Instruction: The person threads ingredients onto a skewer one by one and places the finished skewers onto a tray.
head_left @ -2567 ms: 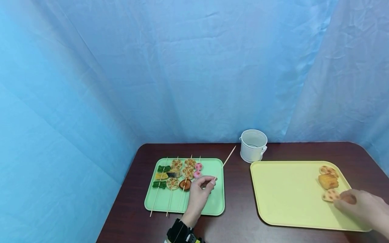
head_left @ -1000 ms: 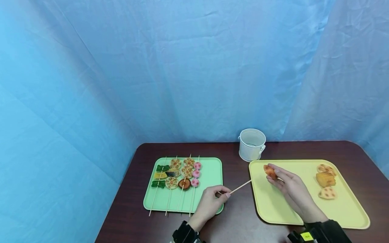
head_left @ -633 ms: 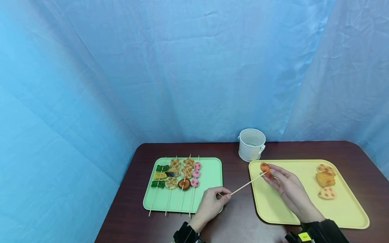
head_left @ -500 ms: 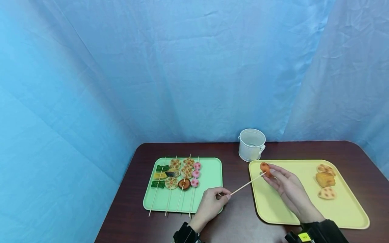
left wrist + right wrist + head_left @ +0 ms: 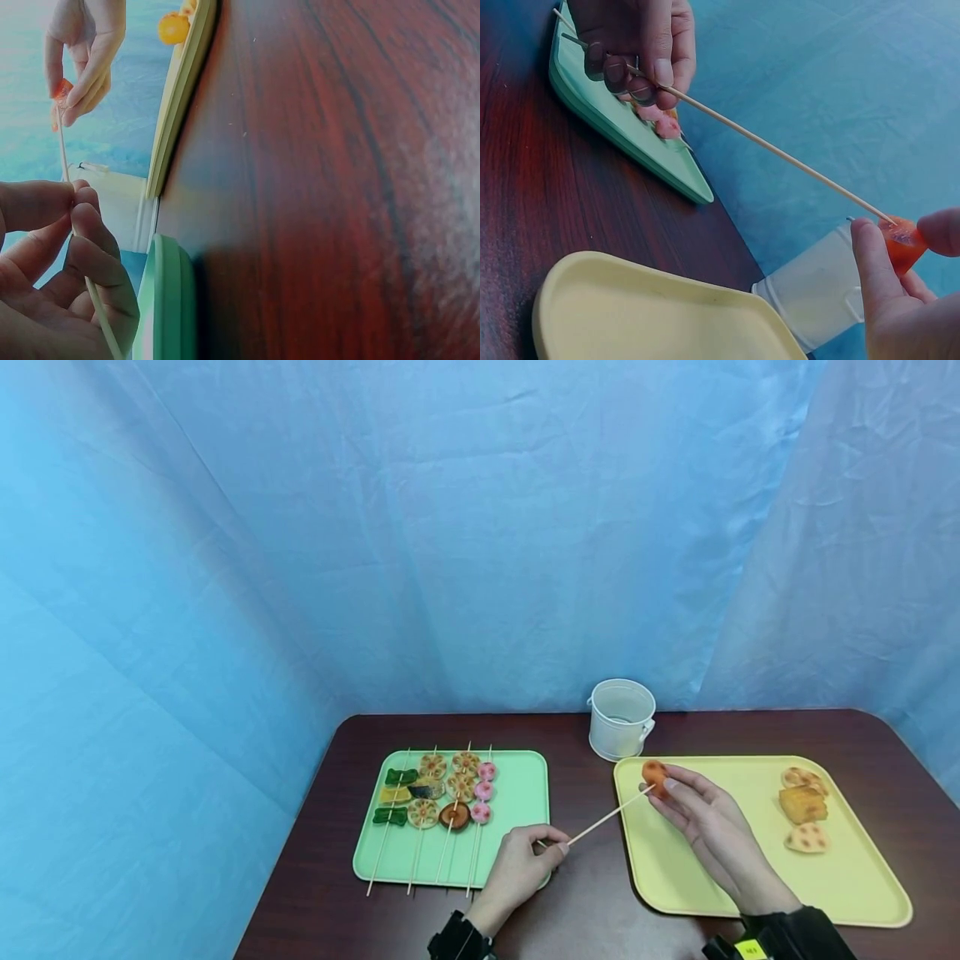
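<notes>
My left hand (image 5: 521,864) pinches a thin wooden skewer (image 5: 611,814) between thumb and fingers, beside the right edge of the green tray (image 5: 517,793). The skewer slants up to the right. Over the left part of the yellow tray (image 5: 847,893), my right hand (image 5: 712,835) holds an orange-red food piece (image 5: 654,772) with thumb and fingers. In the right wrist view, the skewer's tip meets the side of that orange-red food piece (image 5: 901,244). Part of the piece is hidden by the fingers.
Several loaded skewers lie on the green tray, one with pink balls (image 5: 483,791). A white bucket (image 5: 621,727) stands behind, between the trays. Two pale slices and a golden chunk (image 5: 802,804) sit at the yellow tray's right. A blue curtain (image 5: 480,543) hangs behind the table.
My right hand has come left from the yellow tray's far end, holding the orange-red piece. My left hand has shifted right with the skewer, whose tip now meets the piece.
</notes>
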Action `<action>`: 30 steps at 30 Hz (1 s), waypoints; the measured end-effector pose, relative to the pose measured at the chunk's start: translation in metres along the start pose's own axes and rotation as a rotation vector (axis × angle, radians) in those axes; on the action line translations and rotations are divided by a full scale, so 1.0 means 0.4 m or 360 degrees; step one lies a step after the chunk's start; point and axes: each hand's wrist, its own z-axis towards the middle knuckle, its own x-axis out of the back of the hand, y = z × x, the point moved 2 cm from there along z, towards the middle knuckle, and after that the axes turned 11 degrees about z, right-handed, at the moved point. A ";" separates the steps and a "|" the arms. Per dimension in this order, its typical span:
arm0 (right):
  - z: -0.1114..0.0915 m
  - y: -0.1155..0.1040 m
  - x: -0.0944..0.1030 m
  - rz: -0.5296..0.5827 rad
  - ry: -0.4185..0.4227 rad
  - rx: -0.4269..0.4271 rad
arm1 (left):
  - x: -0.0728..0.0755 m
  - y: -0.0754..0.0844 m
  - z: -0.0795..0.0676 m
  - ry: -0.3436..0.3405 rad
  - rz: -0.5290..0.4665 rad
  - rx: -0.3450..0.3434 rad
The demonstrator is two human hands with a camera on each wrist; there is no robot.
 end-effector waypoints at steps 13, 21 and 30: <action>-0.001 0.007 -0.005 -0.0147 -0.0026 0.0024 | -0.004 0.000 -0.002 0.0023 -0.0110 0.0013; 0.004 0.018 -0.015 -0.0275 0.0065 -0.0018 | -0.021 0.010 -0.008 -0.0028 -0.0226 0.0141; 0.007 0.042 -0.026 -0.0437 0.0170 -0.0068 | -0.033 0.020 -0.001 0.0045 -0.0244 0.0127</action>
